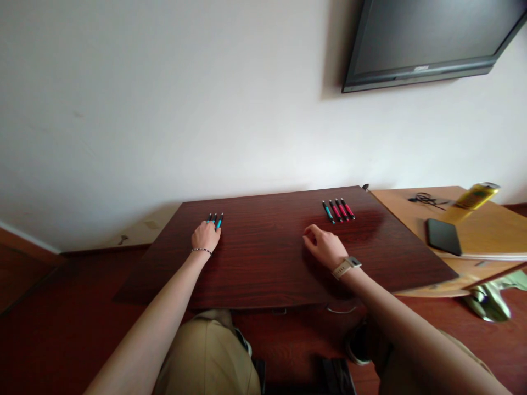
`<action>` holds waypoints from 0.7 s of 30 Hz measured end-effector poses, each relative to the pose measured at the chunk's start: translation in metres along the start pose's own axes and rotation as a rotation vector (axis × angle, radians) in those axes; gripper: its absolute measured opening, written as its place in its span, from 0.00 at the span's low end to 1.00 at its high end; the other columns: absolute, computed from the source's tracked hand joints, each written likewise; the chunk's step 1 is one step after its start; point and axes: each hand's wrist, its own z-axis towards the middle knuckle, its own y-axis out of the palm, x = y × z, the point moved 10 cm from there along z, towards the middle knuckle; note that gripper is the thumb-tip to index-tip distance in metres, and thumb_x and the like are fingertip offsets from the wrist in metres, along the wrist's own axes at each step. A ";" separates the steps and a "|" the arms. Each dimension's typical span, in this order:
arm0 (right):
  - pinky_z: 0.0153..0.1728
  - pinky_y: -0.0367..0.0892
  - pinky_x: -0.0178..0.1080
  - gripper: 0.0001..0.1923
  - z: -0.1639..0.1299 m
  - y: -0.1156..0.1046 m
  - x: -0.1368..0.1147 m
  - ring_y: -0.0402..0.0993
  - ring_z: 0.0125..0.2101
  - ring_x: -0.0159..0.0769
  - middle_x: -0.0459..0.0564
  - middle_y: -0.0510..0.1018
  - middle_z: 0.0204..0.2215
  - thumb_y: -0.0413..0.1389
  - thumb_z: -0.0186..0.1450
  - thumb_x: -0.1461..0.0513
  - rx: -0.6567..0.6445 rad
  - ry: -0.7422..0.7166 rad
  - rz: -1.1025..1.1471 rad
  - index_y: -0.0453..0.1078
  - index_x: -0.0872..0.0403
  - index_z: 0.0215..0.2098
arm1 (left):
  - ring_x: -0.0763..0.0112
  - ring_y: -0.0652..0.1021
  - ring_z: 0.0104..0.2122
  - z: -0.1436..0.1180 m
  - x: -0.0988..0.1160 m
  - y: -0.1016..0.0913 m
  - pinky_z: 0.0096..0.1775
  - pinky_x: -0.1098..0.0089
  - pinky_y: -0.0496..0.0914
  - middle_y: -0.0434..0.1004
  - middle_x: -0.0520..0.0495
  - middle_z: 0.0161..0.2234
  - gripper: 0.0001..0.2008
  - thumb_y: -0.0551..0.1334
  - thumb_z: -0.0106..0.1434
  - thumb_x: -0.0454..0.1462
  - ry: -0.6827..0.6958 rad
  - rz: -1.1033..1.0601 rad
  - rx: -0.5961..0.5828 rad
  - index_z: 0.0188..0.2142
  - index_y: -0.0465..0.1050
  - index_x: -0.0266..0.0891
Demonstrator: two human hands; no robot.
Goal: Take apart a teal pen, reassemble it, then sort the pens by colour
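My left hand (205,236) is closed around the lower part of three blue-and-black pens (219,220) lying side by side at the left of the dark wooden table (255,258). The thumb lies along the right-most pen, while the fingertips are partly hidden. Farther right, my right hand (325,246) rests on the tabletop with loosely curled fingers, a gap by the thumb and nothing held. Just beyond it, a teal-and-black pen (328,211) lies to the left of three pink-and-black pens (341,209), all in a slanted row.
A lighter wooden cabinet (494,233) adjoins the table on the right. On it are a black phone (443,236), a coiled black cable (426,199) and a yellow can (477,196). A television (432,38) hangs on the wall above. My knees are below the table's front edge.
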 end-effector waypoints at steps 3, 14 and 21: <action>0.34 0.65 0.39 0.14 0.017 -0.021 0.057 0.82 0.35 0.46 0.53 0.84 0.36 0.55 0.72 0.53 0.004 0.222 -0.134 0.69 0.50 0.51 | 0.48 0.80 0.47 0.000 -0.001 -0.006 0.45 0.58 0.74 0.78 0.32 0.48 0.21 0.56 0.72 0.50 -0.009 -0.008 0.041 0.47 0.78 0.36; 0.43 0.70 0.46 0.21 0.037 -0.016 0.142 0.82 0.43 0.53 0.62 0.83 0.41 0.52 0.72 0.45 -0.053 0.443 -0.218 0.73 0.52 0.48 | 0.46 0.81 0.47 -0.002 -0.021 -0.006 0.45 0.57 0.75 0.78 0.28 0.48 0.20 0.53 0.72 0.46 -0.068 0.057 0.025 0.48 0.76 0.32; 0.45 0.71 0.47 0.21 0.048 -0.009 0.143 0.81 0.45 0.54 0.62 0.83 0.43 0.53 0.72 0.46 -0.028 0.454 -0.229 0.73 0.52 0.48 | 0.47 0.81 0.46 0.000 -0.023 -0.001 0.46 0.56 0.75 0.79 0.30 0.47 0.20 0.54 0.71 0.46 -0.050 0.069 0.033 0.47 0.77 0.33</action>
